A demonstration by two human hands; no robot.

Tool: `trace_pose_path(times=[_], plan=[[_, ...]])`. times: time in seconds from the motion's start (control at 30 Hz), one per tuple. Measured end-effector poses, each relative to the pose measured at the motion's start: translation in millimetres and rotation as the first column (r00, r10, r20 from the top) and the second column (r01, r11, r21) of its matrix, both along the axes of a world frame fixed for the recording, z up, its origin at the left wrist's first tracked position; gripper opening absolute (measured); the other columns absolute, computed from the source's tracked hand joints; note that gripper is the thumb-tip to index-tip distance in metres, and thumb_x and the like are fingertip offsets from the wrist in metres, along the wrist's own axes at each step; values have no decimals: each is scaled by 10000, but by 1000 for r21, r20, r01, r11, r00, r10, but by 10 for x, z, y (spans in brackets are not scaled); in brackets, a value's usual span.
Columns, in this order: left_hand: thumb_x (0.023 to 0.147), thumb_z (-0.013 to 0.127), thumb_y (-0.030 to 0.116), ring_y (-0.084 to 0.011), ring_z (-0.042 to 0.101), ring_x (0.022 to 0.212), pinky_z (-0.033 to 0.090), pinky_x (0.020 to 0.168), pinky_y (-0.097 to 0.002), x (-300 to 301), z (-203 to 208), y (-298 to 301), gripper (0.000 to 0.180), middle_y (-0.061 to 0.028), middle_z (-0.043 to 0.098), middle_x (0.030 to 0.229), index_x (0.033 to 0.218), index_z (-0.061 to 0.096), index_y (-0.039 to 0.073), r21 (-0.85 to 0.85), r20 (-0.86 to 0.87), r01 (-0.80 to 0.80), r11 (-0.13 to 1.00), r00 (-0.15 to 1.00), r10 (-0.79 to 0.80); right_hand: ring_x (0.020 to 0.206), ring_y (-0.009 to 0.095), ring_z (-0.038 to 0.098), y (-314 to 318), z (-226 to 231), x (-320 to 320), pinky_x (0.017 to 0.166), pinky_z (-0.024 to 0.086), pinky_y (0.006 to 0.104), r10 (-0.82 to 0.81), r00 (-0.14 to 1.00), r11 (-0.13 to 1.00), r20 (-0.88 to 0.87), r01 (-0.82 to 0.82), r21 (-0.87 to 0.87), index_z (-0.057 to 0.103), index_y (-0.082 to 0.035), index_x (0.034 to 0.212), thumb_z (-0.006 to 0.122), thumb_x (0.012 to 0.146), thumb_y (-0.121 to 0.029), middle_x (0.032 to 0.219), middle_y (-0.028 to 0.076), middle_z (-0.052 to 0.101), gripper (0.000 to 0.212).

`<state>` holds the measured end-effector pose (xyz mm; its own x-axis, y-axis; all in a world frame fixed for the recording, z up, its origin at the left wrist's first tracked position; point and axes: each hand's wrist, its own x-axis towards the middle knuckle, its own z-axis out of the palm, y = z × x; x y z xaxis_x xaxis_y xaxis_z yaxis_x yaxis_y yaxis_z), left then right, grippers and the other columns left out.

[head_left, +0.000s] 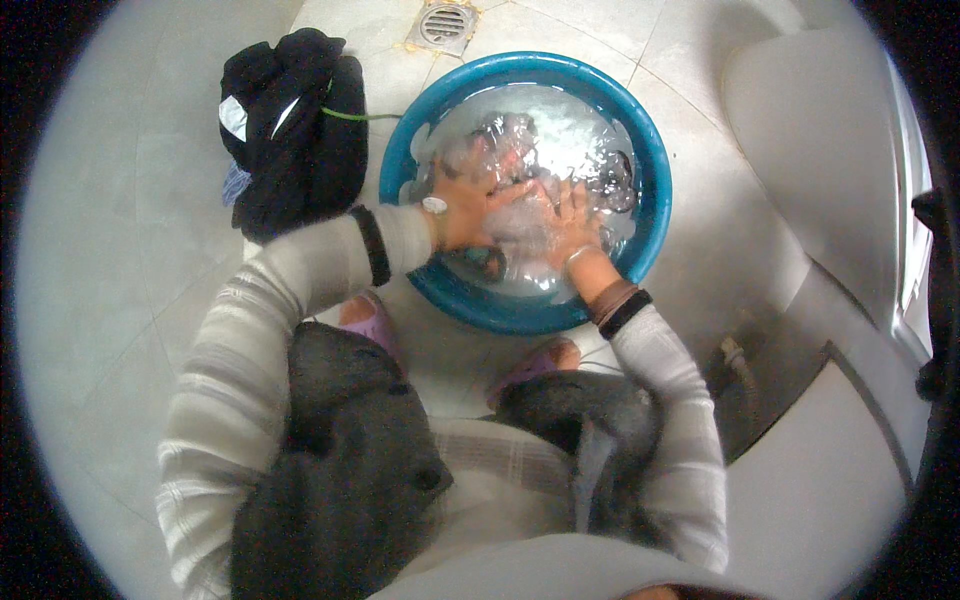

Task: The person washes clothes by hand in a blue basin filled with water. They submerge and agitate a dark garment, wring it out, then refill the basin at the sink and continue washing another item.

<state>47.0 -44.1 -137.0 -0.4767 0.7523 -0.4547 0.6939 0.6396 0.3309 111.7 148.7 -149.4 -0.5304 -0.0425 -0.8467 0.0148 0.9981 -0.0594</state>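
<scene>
Both my hands are in the water of a round blue basin (pixel 657 215) on the floor. My left hand (pixel 465 212) reaches in from the left side, fingers stretched toward the middle. Opposite it, my right hand (pixel 574 228) has its fingers spread and pointing away from me. Between them lies a pale, blurred patch (pixel 522 222), cloth or suds, I cannot tell which. Dark wet fabric (pixel 612 185) shows beyond my right hand, and a dark and reddish piece of fabric (pixel 505 140) beyond my left. Glare and ripples hide what lies under the hands.
A heap of black clothing (pixel 300 140) with white patches sits left of the basin. A thin green cord (pixel 360 116) runs from it to the rim. Beyond is a floor drain (pixel 443 27). A large white fixture (pixel 820 130) stands at right. My feet in purple slippers (pixel 372 325) are near the basin.
</scene>
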Motion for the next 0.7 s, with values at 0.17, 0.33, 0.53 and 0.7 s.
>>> trace_pose_path(times=[0.17,0.33,0.53,0.7], plan=[[750,690,617,-515,53,1453,150,1003,-825,24,-140,67,891,-91,14,1643,1513,291,390,-100,29,48,994,999,-46,1487,411,30,31,11,-114,1085,206,725,79,995,997,67,-80,11,135,-324,1564,660,821,-560,1638,100,-32,940],[872,607,462,-563,156,1408,197,997,-814,114,-233,-98,609,-87,41,1643,1448,418,410,208,-114,54,977,993,-31,1491,407,38,20,86,-71,1099,218,699,98,994,995,-43,-98,4,130,-368,1558,720,687,-671,1636,117,-57,1095],[936,543,336,-525,298,1354,240,1025,-766,201,145,-187,397,-92,240,1576,1331,561,371,22,36,126,992,991,-126,1455,493,98,133,-29,123,1137,243,590,21,1000,996,-18,-23,-82,171,-257,1568,730,659,-683,1622,205,30,1149],[1012,450,335,-340,623,975,484,875,-511,-60,865,-171,331,-175,639,1006,1060,608,48,237,219,227,945,935,-280,1378,410,347,272,-28,364,1125,322,447,-239,961,881,-137,155,-446,536,-100,1373,761,727,-555,1517,232,333,822]])
